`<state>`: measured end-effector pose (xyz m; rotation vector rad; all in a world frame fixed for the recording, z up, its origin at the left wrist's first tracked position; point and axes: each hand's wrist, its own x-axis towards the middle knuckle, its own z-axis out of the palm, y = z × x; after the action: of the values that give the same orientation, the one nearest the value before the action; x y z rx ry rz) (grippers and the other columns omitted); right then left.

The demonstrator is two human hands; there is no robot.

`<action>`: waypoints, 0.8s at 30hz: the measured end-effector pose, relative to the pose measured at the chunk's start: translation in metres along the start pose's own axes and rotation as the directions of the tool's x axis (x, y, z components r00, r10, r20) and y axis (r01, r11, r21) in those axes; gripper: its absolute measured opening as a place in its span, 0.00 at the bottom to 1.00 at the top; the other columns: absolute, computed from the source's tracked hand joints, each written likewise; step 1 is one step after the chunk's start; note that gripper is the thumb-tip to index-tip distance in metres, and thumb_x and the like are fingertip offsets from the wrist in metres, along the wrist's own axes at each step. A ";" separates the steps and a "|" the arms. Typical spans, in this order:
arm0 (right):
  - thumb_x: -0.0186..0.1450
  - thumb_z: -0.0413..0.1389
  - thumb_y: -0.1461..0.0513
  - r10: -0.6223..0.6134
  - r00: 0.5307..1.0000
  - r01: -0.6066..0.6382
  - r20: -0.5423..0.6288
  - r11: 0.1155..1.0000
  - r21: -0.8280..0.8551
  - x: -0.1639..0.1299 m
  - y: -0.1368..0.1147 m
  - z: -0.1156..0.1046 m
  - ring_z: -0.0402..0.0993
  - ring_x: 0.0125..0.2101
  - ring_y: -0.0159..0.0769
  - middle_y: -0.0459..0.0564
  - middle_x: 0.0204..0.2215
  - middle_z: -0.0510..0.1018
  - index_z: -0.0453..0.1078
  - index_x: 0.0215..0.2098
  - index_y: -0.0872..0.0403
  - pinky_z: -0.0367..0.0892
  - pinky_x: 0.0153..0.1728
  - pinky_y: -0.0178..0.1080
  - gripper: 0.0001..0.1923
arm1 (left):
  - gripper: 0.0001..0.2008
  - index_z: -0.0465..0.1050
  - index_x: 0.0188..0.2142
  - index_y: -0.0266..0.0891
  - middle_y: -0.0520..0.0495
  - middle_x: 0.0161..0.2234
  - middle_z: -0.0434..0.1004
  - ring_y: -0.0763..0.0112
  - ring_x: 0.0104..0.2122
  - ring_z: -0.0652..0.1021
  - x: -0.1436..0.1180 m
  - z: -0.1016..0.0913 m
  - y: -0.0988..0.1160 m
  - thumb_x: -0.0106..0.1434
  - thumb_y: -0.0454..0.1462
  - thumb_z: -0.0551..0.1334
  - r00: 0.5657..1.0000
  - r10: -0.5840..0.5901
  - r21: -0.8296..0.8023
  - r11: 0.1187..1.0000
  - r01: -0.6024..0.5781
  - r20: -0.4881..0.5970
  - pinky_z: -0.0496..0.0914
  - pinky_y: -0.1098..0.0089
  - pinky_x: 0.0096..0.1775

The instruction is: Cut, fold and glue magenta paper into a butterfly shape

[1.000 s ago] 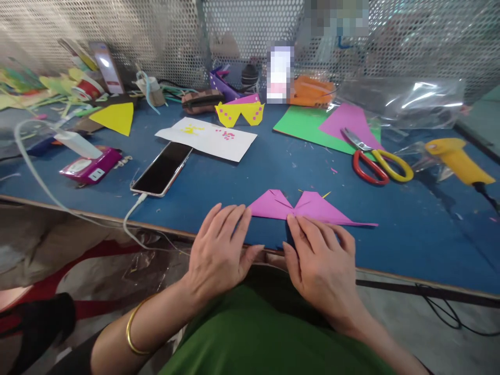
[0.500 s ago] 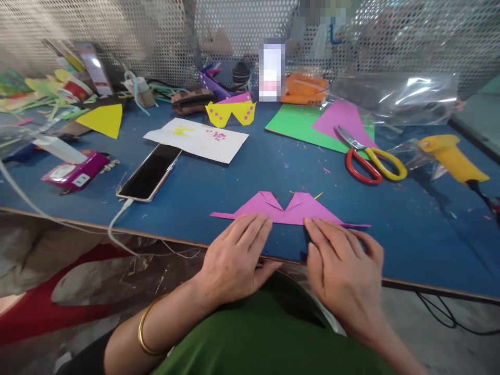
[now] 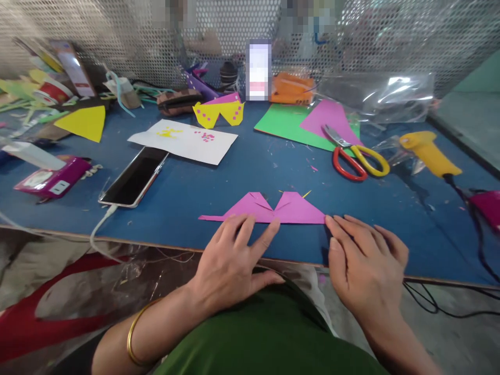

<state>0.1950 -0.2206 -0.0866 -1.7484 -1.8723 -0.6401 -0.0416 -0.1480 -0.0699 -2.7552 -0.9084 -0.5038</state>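
A pink paper mask shape (image 3: 289, 207) with two peaks and a notch between them lies flat near the table's front edge. My left hand (image 3: 233, 255) rests on its lower edge, fingers spread, the index finger pointing at the notch. At the paper's right end, my right hand (image 3: 365, 260) lies with its fingers stretched forward, fingertips on the edge. The strip at that end is hidden under the fingers. A thin yellow sliver (image 3: 307, 194) pokes out behind the right peak.
Scissors (image 3: 353, 156) lie on green and pink sheets (image 3: 273, 122). A yellow glue gun (image 3: 432, 153) is at the right. Further back stands a yellow mask with pink dots (image 3: 219, 112). A white sheet (image 3: 213, 151) overlaps a charging phone (image 3: 136, 177); a purple box (image 3: 58, 177) lies left.
My right hand has slid right along the paper's lower edge to its end. My left fingers have spread, the index finger nearing the notch. The whole view has shifted slightly.
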 end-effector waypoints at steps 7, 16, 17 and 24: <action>0.70 0.53 0.63 0.021 1.000 -0.022 -0.022 0.998 -0.065 -0.004 -0.010 -0.005 0.74 0.55 0.55 0.59 0.51 0.80 0.71 0.58 0.61 0.58 0.59 0.58 0.20 | 0.40 0.67 0.63 0.35 0.32 0.47 0.73 0.47 0.47 0.74 0.007 -0.001 0.006 0.63 0.61 0.59 1.000 0.024 0.055 0.998 -0.025 0.012 0.73 0.50 0.48; 0.71 0.48 0.64 -0.192 0.981 0.183 0.007 0.947 0.265 0.018 -0.059 0.007 0.77 0.50 0.45 0.67 0.50 0.80 0.62 0.61 0.72 0.67 0.54 0.46 0.24 | 0.29 0.68 0.61 0.32 0.32 0.49 0.75 0.47 0.50 0.74 0.007 0.003 0.005 0.63 0.42 0.60 0.999 0.018 0.017 1.000 -0.017 -0.027 0.72 0.49 0.52; 0.71 0.48 0.64 -0.167 0.986 0.158 0.014 0.954 0.255 0.018 -0.060 0.008 0.77 0.50 0.44 0.65 0.49 0.80 0.62 0.61 0.70 0.67 0.53 0.46 0.23 | 0.28 0.69 0.61 0.31 0.32 0.49 0.75 0.46 0.50 0.74 0.006 0.003 0.005 0.63 0.42 0.60 0.999 0.019 0.012 1.000 -0.019 -0.030 0.72 0.49 0.52; 0.71 0.50 0.64 -0.069 0.996 0.063 0.047 0.990 0.122 0.011 -0.032 0.003 0.78 0.47 0.48 0.64 0.46 0.81 0.67 0.56 0.66 0.69 0.51 0.50 0.18 | 0.33 0.70 0.58 0.26 0.32 0.50 0.77 0.47 0.50 0.75 0.001 0.000 -0.005 0.66 0.53 0.60 0.996 0.046 -0.024 0.999 -0.047 -0.074 0.73 0.51 0.52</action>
<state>0.1628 -0.2124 -0.0817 -1.6459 -1.9682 -0.5001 -0.0436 -0.1438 -0.0687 -2.7532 -0.8246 -0.6085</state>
